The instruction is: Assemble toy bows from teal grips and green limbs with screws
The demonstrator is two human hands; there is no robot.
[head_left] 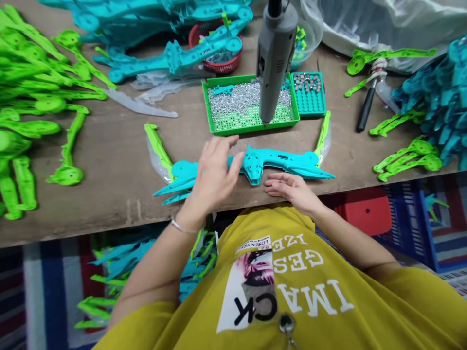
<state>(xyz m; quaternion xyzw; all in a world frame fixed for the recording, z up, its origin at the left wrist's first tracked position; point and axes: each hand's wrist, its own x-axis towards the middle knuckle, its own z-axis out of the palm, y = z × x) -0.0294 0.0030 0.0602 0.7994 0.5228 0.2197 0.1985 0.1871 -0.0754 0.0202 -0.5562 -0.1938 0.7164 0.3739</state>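
A turquoise plastic bow-shaped toy body lies across the front of the table. Lime-green arms with clear plastic edging rise from its two ends, a left arm and a right arm. My left hand is over the left half of the body, thumb apart from the fingers, hiding part of it. Beside the near edge of the body's middle rests my right hand, fingers stretched out with nothing seen in them. Above the body hangs a grey electric screwdriver, touched by neither hand.
Behind the body stand a green tray of small silver screws and a teal tray of round metal pieces. Lime-green parts pile up at left, turquoise parts at right. A black-handled tool lies at right. A red basket sits farther back.
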